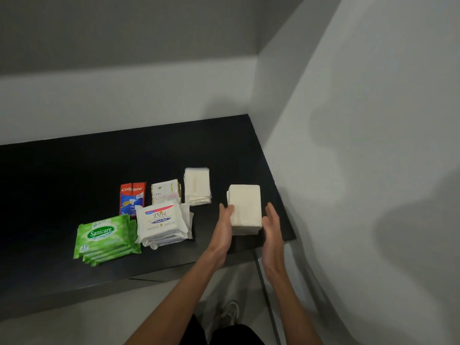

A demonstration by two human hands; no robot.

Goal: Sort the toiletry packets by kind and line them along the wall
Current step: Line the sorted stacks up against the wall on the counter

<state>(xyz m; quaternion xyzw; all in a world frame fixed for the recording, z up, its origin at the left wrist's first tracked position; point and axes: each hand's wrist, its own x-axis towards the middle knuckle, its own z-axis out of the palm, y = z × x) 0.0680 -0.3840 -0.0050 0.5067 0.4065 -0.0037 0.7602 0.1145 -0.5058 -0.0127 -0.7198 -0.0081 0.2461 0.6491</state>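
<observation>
Black tabletop [62,183] set in a corner, back wall [124,100] behind it. 6 piles, all well short of the wall. Green Sanicare wipes stack [104,236] front left, soft and squashy. Dove wipes stack [161,224] just beside it, slick film, top packs likely to slide. Plain white packet stack [245,209] near the right edge, between both hands. Left hand [224,225] touches its left side with straight fingers [228,209]. Right hand [272,227] is flat and open just beside the right side; contact unclear. Looks light, loose and slippery, so squeeze the 2 long sides low down and lift level. Second white stack [197,185] lies further back. Colgate sachets [132,197] and Dove sachets [164,191] are thin and floppy.
</observation>
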